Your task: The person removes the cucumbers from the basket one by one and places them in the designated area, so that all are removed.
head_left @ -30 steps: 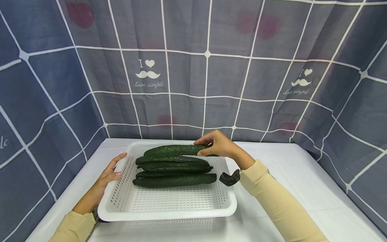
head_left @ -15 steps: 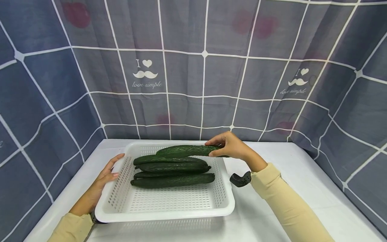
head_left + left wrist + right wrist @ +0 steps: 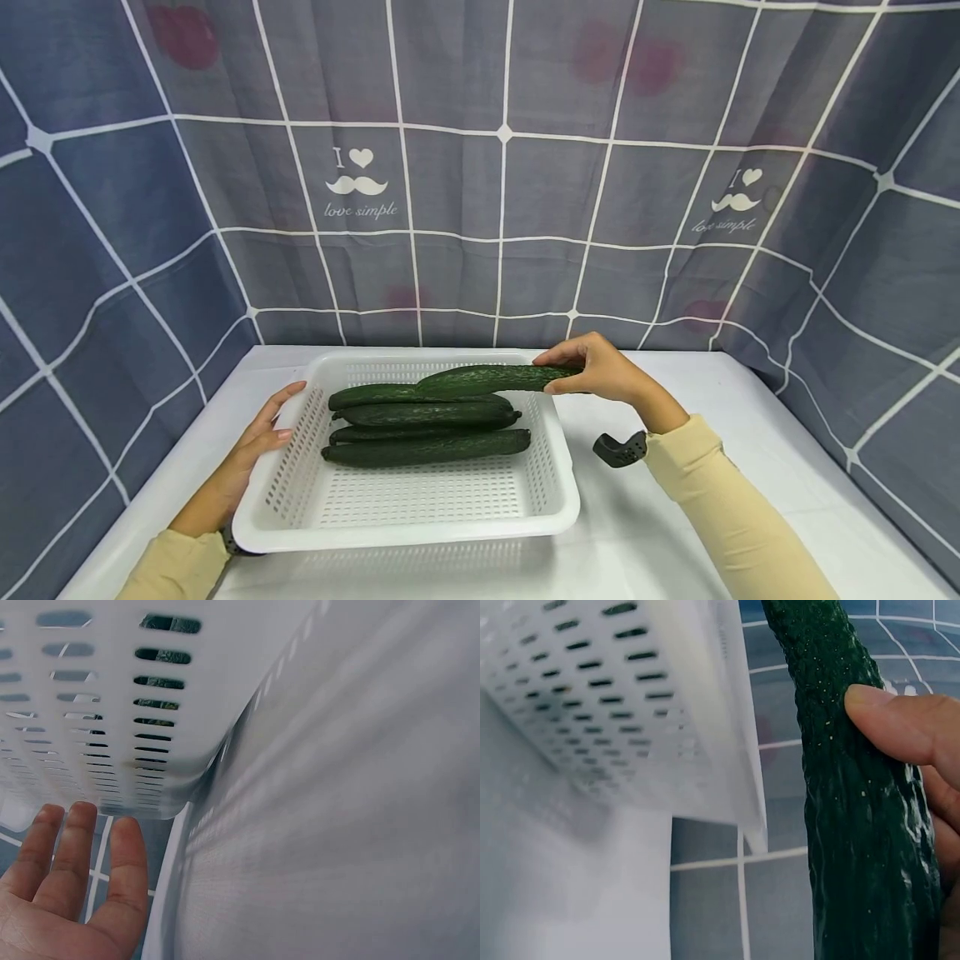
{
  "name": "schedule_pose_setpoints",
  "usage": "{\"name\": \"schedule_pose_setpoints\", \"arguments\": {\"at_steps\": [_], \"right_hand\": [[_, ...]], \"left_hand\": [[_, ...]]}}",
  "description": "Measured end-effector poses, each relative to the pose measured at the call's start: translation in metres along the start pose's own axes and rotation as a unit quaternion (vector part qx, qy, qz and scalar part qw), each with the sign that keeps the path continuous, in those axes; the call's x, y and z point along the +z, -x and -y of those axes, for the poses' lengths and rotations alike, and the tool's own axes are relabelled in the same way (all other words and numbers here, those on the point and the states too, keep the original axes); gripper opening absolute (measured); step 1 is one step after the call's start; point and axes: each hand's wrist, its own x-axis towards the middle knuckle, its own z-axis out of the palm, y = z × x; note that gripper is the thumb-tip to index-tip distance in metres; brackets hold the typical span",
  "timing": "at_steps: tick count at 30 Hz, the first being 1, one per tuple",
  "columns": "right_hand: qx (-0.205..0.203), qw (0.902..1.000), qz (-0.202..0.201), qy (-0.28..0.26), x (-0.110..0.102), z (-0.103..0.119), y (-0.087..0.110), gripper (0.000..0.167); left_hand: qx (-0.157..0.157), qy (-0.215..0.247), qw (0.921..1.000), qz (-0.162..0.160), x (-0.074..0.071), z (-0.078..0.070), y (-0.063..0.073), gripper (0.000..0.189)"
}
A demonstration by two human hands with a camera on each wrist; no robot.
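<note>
In the head view my right hand grips one end of a dark green cucumber between thumb and fingers. The cucumber lies roughly level above the basket's back right, its held end past the right rim. The right wrist view shows its bumpy skin close up, with the thumb pressed on it. Several more cucumbers lie side by side in a white perforated plastic basket. At the basket's left side, my left hand touches the rim. Its fingers look fairly straight in the left wrist view, beside the slotted wall.
The basket stands on a table covered in white cloth. A grey-blue curtain with white grid lines rises behind the table and at both sides. A black wrist device sits by the right cuff.
My right hand has moved right, carrying the cucumber with it; its free end now reaches less far left over the others. The left hand stays at the basket's left rim.
</note>
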Motion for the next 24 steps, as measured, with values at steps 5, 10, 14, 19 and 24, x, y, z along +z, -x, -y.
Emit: {"name": "schedule_pose_setpoints", "arguments": {"at_steps": [5, 10, 14, 19, 24], "right_hand": [[0.014, 0.9998, -0.010, -0.006, -0.008, -0.008, 0.009, 0.040], [0.016, 0.9997, -0.017, -0.004, -0.016, -0.014, 0.016, 0.040], [0.017, 0.9997, -0.019, -0.005, -0.023, -0.019, 0.020, 0.040], [0.023, 0.9994, -0.023, -0.008, -0.033, -0.026, 0.026, 0.039], [0.025, 0.9993, -0.024, -0.015, -0.043, -0.034, 0.033, 0.039]], "left_hand": [[-0.004, -0.002, 1.0000, 0.000, 0.000, 0.000, 0.000, 0.067], [-0.012, 0.005, 0.9999, 0.000, 0.000, -0.002, 0.000, 0.066], [0.000, 0.016, 0.9999, 0.004, 0.000, -0.001, 0.000, 0.067], [-0.009, 0.011, 0.9999, -0.003, 0.001, -0.001, 0.000, 0.067], [-0.037, -0.009, 0.9992, -0.011, 0.001, -0.004, 0.001, 0.065]]}}
